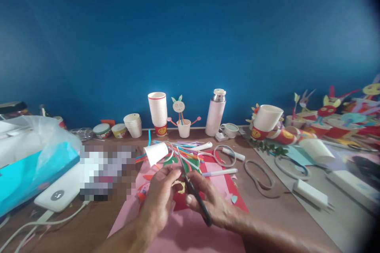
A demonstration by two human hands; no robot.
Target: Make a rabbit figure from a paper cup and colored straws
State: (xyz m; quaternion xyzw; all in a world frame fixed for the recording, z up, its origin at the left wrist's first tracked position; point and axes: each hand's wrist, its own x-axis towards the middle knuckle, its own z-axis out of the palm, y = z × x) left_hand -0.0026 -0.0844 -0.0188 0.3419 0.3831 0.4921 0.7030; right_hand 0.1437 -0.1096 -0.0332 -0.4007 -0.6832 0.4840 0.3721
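My right hand [204, 197] is closed around dark-handled scissors [198, 201], whose blades point up and away from me. Beside the blades, my left hand [162, 189] is closed in a pinch near its fingertips; what it holds is too small to make out. Both hands are above pink paper [190, 231] and red paper [242, 201] with coloured scraps. Just beyond them lie a tipped white paper cup [156, 154], a bunch of coloured straws [185, 149] and a marker [219, 172].
A cup stack [158, 110], a cup figure [184, 128] and a pink bottle [215, 114] stand along the wall. A white power bank [56, 191] with a cable is at left. At right are looped cords [259, 176], an adapter [310, 193] and decorated cups [320, 130].
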